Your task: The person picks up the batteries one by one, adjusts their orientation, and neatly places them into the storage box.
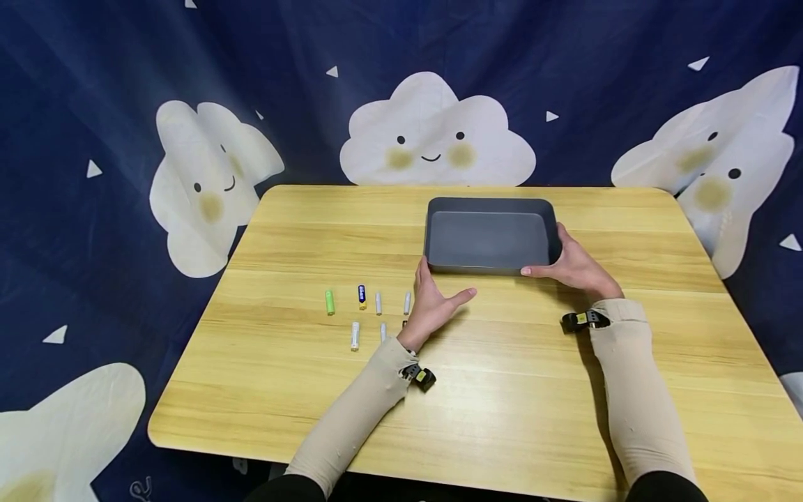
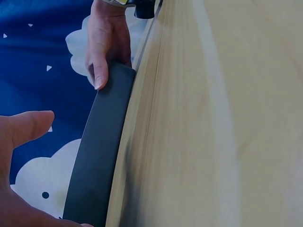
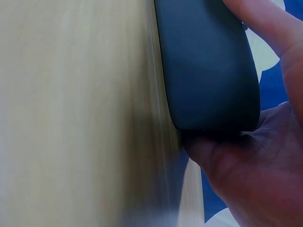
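A dark grey rectangular tray (image 1: 489, 240), with nothing in it, sits toward the back of the table. My right hand (image 1: 580, 265) grips its front right corner, thumb along the front wall and fingers round the right side; the right wrist view shows the palm close against the tray's corner. At the front left corner, my left hand (image 1: 433, 307) touches the tray with extended fingers, its thumb spread away from the front wall. Left of that hand lie several small batteries, among them a green battery (image 1: 330, 302), a blue and yellow battery (image 1: 362, 297) and a white battery (image 1: 355, 336).
The wooden table (image 1: 282, 390) has rounded corners. Behind it hangs a dark blue curtain (image 1: 295, 42) printed with white clouds. Grey batteries (image 1: 378, 302) lie close by the left forearm, and one dark-ended battery is partly hidden behind the left hand.
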A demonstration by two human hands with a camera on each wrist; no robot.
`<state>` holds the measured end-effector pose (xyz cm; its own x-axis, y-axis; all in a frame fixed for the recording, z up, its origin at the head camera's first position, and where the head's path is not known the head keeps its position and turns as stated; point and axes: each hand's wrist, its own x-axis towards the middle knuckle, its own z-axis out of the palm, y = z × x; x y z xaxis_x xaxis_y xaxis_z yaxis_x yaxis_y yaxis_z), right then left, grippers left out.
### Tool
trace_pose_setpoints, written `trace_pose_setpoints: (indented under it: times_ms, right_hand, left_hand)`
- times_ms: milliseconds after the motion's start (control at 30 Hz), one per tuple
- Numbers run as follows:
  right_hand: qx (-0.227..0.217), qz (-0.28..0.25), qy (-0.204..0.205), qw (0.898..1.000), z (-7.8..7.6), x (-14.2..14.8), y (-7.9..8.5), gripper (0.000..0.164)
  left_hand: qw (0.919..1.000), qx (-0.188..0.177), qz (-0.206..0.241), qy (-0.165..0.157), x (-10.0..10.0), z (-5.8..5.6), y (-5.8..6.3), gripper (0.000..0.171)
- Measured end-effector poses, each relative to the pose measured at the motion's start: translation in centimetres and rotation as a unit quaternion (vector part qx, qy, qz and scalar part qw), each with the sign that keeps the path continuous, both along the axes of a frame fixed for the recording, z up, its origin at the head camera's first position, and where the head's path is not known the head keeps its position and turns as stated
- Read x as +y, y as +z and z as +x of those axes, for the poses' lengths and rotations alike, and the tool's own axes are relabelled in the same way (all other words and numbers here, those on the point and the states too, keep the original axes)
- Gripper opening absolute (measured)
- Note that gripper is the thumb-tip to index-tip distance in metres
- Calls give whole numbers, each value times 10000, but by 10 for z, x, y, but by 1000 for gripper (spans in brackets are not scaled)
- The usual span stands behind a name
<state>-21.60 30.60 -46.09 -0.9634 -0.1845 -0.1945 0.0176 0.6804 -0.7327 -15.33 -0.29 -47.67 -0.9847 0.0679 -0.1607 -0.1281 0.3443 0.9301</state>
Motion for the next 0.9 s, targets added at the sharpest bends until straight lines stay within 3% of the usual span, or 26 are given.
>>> trace_pose_setpoints:
  times_ms: [133, 333, 500, 667, 900]
  right_hand:
    - [18, -1, -10, 10000, 0, 2, -1, 138]
    - [-10, 17, -30, 10000, 0, 3, -2, 140]
    - [-40, -13, 5, 10000, -2, 3, -3, 140]
    - [-84, -9, 4, 10000, -2, 3, -3, 140]
    - [-74, -1, 51, 10000, -1, 4, -1, 139]
  left_hand:
    - [9999, 133, -30, -41, -2, -1, 1, 123]
    - [9967, 742, 163, -284, -22, -7, 13, 114]
    - [9880, 1312, 538, -615, -61, -12, 29, 81]
    - [9793, 1836, -99, -850, -110, -13, 46, 53]
    - [9642, 2036, -1256, -1141, -184, -12, 57, 45]
